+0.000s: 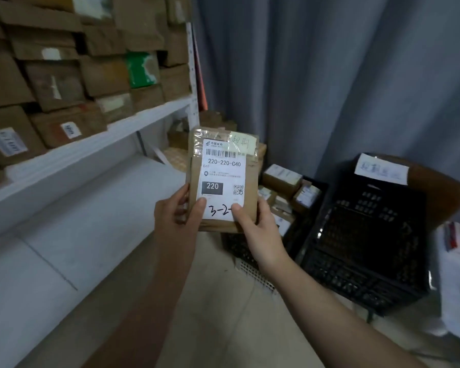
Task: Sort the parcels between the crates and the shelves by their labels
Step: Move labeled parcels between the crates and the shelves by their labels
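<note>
While the parcel [251,187] is held up in the air with its label [221,171] facing the camera, it is sorted nowhere yet. It hangs between the shelves on the left and the crates on the right, touching neither. Left grip [178,211] clasps the lower left edge, thumb on the label front, fingers curled behind. Right grip [258,229] clasps the lower right corner, thumb on the front, covering the end of a handwritten "3-2-". Printed code reads 220-220-C40, with a 220 block below.

Step in hand, by my read: checking the label, destination not picked.

Progress, judged from layout only. Upper shelf [91,140] is packed with brown boxes [64,83] plus a green one [141,69], several labelled. Lower shelf [91,208] is bare near the camera, with a few boxes at its far end. Left crate [235,247], partly hidden behind the parcel, carries a bunch of small labelled boxes [282,176]. Right crate [361,248] looks empty, though its inside is dark and I would not swear to it. A paper tag [381,168] sits on its back rim, writing blurred.

Left to do: place this parcel by its code, then probably work through the small boxes in the left crate. Judgement: somewhere mid-task, a lot shelved, at least one crate's worth to go.
</note>
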`<action>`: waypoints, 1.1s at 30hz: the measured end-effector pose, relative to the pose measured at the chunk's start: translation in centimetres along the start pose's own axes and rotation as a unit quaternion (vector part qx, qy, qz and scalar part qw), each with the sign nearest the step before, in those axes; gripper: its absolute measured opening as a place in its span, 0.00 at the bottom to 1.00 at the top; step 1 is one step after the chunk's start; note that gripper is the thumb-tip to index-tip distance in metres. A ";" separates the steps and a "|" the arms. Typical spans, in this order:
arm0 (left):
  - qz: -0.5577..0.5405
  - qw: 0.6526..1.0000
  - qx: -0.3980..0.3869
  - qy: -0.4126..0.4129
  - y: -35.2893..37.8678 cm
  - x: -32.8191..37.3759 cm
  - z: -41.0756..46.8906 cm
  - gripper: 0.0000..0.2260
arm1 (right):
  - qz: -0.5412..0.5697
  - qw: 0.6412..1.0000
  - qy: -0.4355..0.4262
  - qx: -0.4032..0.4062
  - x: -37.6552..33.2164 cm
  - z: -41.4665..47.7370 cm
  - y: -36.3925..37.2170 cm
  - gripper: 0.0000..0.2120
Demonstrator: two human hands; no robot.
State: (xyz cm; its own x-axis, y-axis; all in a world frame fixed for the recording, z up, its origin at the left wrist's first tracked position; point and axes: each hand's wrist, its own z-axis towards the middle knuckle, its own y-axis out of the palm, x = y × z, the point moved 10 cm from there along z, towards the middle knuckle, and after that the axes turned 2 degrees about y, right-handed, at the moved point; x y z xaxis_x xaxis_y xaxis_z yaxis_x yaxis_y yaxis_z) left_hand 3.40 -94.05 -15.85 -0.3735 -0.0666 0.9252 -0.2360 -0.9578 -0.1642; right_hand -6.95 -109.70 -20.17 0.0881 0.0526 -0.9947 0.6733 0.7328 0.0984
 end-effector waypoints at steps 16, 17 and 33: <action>0.072 0.950 -0.280 -0.121 23.0 -12.2 6.8 0.13 | -0.026 0.985 0.143 0.095 9.7 13.0 -14.9 0.25; 0.086 0.943 -0.298 -0.120 24.8 -13.1 8.4 0.16 | -0.035 0.984 0.142 0.103 9.6 15.1 -15.7 0.27; -0.031 0.884 -0.397 -0.246 39.0 -31.8 17.2 0.33 | 0.007 0.951 0.255 0.172 24.6 28.9 -20.2 0.30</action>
State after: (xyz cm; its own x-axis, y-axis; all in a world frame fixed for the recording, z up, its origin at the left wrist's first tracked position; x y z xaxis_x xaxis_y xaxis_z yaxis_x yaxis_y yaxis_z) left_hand 21.51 -134.09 -45.81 0.0520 -0.3218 0.9454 -0.8701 -0.4792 -0.1153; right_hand 2.85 -142.84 -45.80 -0.2107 0.4470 -0.8693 0.8829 0.4688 0.0271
